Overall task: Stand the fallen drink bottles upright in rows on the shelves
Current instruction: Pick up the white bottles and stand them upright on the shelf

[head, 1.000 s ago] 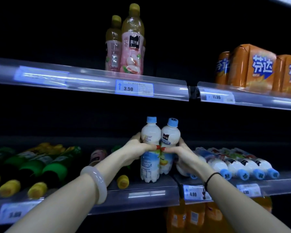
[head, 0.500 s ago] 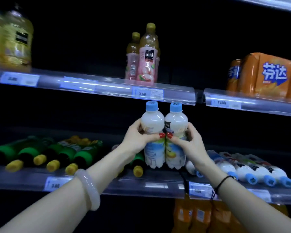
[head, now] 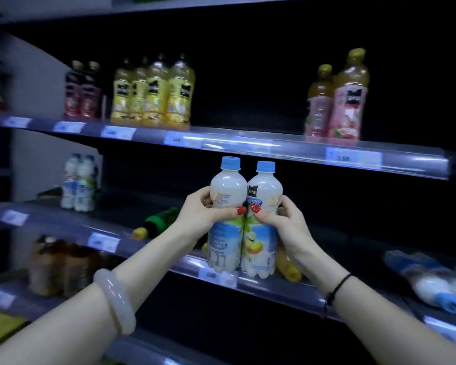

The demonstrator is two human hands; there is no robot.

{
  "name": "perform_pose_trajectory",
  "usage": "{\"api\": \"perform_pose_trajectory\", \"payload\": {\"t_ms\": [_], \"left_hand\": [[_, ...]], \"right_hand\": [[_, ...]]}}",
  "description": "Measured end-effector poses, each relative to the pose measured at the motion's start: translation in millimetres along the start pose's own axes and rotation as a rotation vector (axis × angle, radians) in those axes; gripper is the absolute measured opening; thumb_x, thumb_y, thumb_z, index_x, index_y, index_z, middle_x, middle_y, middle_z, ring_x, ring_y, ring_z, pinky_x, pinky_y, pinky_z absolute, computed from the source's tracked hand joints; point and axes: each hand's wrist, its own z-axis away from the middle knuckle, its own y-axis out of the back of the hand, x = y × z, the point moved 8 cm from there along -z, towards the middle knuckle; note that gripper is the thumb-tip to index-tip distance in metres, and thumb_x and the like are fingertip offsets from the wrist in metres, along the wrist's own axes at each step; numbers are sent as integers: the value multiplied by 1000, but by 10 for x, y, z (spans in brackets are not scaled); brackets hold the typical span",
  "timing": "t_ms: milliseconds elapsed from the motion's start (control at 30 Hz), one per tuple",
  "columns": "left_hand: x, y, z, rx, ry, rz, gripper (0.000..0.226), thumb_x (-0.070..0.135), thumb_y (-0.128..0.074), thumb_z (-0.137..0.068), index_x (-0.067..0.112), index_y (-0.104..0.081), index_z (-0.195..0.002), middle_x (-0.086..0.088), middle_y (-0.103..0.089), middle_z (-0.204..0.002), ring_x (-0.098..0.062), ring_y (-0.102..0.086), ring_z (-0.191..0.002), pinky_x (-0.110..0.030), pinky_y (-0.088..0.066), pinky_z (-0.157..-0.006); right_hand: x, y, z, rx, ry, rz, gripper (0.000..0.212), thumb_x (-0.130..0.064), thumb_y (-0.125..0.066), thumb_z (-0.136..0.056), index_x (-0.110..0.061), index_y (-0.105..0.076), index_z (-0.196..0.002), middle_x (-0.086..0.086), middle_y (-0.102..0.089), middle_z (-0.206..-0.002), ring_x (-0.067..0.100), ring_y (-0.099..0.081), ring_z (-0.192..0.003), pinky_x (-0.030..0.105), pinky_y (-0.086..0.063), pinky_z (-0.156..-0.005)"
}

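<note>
Across the whole view runs dark shelving, with an upper shelf [head: 248,143] and a middle shelf [head: 63,227]. The edges are motion-blurred and the price tags unreadable.

Upper shelf: four yellow bottles [head: 153,93] upright, dark red bottles [head: 83,90] just beside them, pink bottles [head: 337,101] well apart to the right.

Middle shelf, right end: fallen white bottles [head: 429,283] lying caps outward, smeared, cut by the frame edge; count unclear. Far left: a standing white pair [head: 78,184].

Centre: the left-hand bottle [head: 225,185] and right-hand bottle [head: 265,188], white with blue caps, are upright and touching, in front of the middle shelf's rail. Cannot tell whether their bases rest on it.

The left hand [head: 203,214] grasps the first, the right hand [head: 282,222] the second. The thumbs meet at the seam; the other fingers are mostly hidden.

A green bottle [head: 161,219] lies behind the left wrist, partly hidden. A yellowish bottle [head: 287,264] behind the right wrist is mostly covered.

Pale bracelet [head: 115,301] on the left wrist, black band [head: 337,288] on the right.
</note>
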Motion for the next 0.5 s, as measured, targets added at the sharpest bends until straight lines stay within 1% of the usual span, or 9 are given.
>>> {"api": "perform_pose_trajectory", "payload": {"t_ms": [100,233,300,367,400,433,500], "left_hand": [[-3,688,-60,62,-6,-28,40,4,-85,-59,14,-68,-93,1,-76,-88,-14,-72,-83,-22,-55,-66],[3,1640,-219,109,-17,-101,40,2,-84,-62,14,-66,-95,3,-75,-86,-11,-71,-81,-20,-54,-63],[0,2120,-309,142,-30,-127,39,1,-83,-63,13,-65,-95,0,-74,-89,-11,-70,-82,-22,-55,-66],[-27,2574,-406,171,-41,-150,38,-1,-81,-65,14,-63,-96,-5,-73,-95,-16,-69,-87,-29,-56,-74],[-51,2791,-454,183,-41,-157,39,-1,-80,-66,13,-63,-98,-7,-72,-98,-19,-69,-91,-32,-55,-78],[-80,2996,-499,193,-42,-165,41,-2,-79,-67,11,-62,-102,-9,-71,-101,-22,-68,-94,-35,-55,-82],[-146,3379,-608,219,-57,-182,47,-3,-77,-69,9,-59,-112,-11,-70,-105,-25,-66,-98,-38,-54,-86]], "right_hand": [[97,-684,-177,-44,2,-16,29,-10,-78,-72,-16,-64,-97,10,-72,-96,27,-67,-91,32,-57,-72],[259,-1632,-431,-81,4,-47,31,-11,-78,-71,-21,-64,-97,2,-72,-92,17,-67,-86,22,-53,-63],[359,-2109,-553,-91,15,-57,31,-11,-79,-70,-23,-64,-94,-2,-73,-89,11,-68,-81,17,-52,-58],[458,-2566,-676,-96,33,-72,31,-10,-80,-69,-23,-63,-91,-3,-72,-86,7,-68,-77,16,-51,-59],[513,-2785,-734,-97,36,-76,32,-9,-81,-68,-23,-63,-90,-2,-72,-86,8,-68,-78,18,-52,-61],[568,-2998,-787,-99,38,-76,33,-10,-81,-68,-23,-62,-91,-1,-72,-88,10,-68,-80,19,-53,-64],[671,-3387,-896,-113,53,-96,39,-9,-83,-67,-22,-60,-95,-1,-72,-92,9,-69,-84,18,-53,-65]]}}
